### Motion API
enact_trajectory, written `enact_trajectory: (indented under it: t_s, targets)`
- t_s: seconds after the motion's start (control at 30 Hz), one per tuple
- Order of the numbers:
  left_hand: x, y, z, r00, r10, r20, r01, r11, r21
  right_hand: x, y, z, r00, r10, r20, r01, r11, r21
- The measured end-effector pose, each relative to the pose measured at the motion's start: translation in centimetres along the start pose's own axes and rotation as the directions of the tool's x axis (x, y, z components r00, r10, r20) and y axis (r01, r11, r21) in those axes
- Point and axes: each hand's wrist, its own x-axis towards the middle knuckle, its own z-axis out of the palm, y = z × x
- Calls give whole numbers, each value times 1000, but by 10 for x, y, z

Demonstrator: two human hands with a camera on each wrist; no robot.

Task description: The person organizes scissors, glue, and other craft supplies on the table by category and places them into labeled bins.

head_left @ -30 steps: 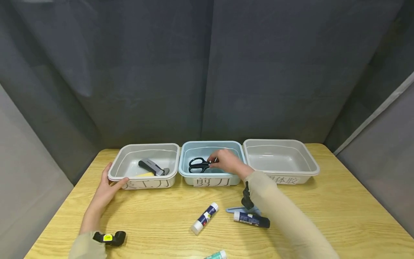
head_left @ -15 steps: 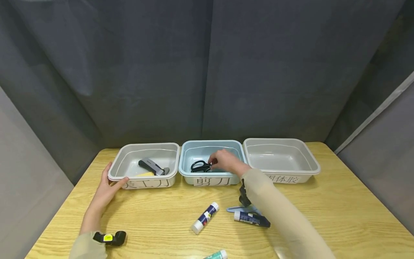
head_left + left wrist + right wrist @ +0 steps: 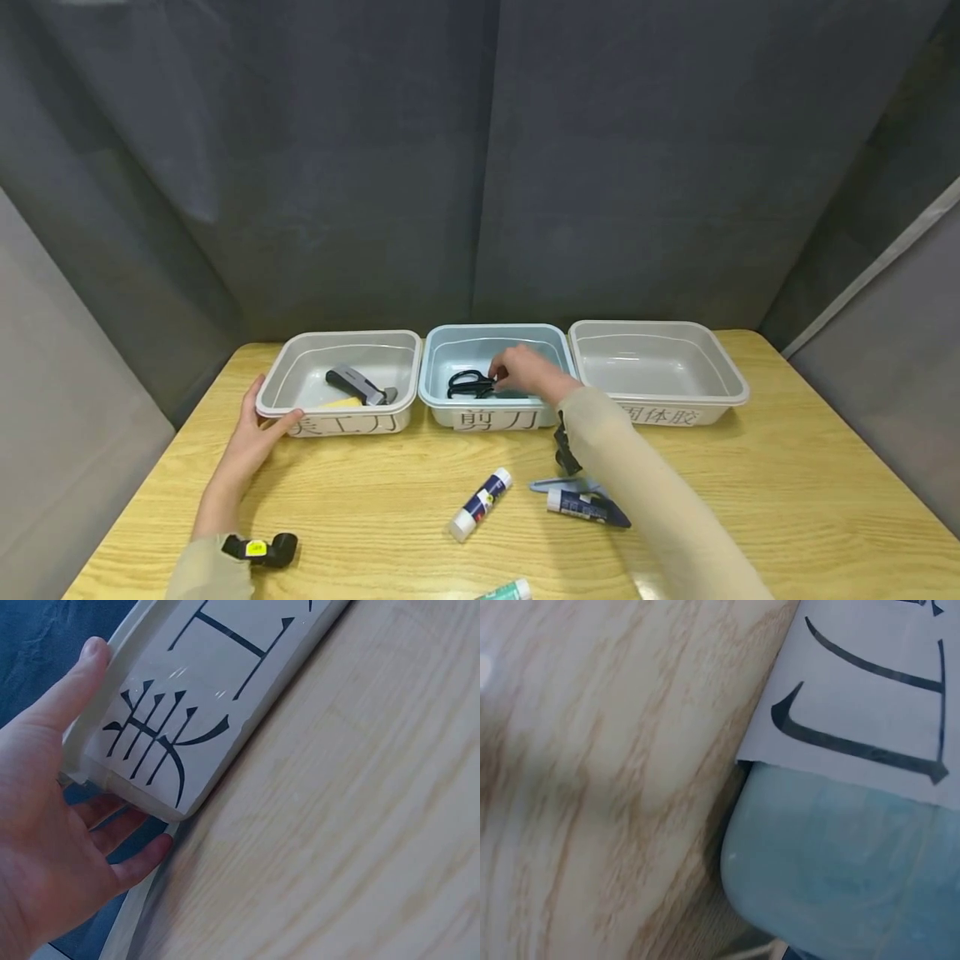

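In the head view my left hand (image 3: 251, 435) grips the front left corner of the left grey-white bin (image 3: 292, 411). Its thumb lies on the rim, and in the left wrist view the other fingers (image 3: 142, 862) curl around the bin's end. My right hand (image 3: 521, 369) reaches into the blue bin (image 3: 442, 402) in the middle, pinching black-handled scissors (image 3: 471, 384) low inside. The scissors' blades are mostly hidden by the hand and front wall. The right wrist view shows only the blue bin's labelled front (image 3: 817, 855) and the table; the hand is out of frame there.
The left bin contains a grey-black utility knife (image 3: 360, 385) and something yellow (image 3: 345, 402). Another grey-white bin (image 3: 667, 398) stands at right. Nearer lie a glue stick (image 3: 481, 504), a dark glue stick (image 3: 581, 505) against a light blue object (image 3: 558, 484), and a green tube (image 3: 508, 592).
The scissors have come down and tipped flatter inside the blue bin, shifting slightly right with my right hand. My left hand has kept its hold on the left bin.
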Motion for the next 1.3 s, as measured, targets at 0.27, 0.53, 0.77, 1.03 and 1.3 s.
enact_trajectory:
  t_s: [0.27, 0.53, 0.77, 1.03, 1.3]
  targets:
    - [-1, 3, -2, 1000, 12, -19, -13, 1000, -4, -1, -1, 0, 999, -35, -41, 37, 998, 50]
    - [-4, 1, -3, 1000, 7, -23, -7, 1000, -12, -3, -6, -3, 997, -37, -66, 42, 997, 63]
    - [-3, 4, -1, 1000, 16, -20, -17, 1000, -7, -11, -7, -7, 996, -20, -92, 30, 994, 105]
    - [-2, 2, -2, 1000, 8, -18, -8, 1000, 13, -20, -10, -14, 989, -46, -141, 63, 991, 120]
    - [-3, -2, 0, 1000, -6, -20, 6, 1000, 26, -38, -17, -23, 975, -68, -211, 95, 988, 122]
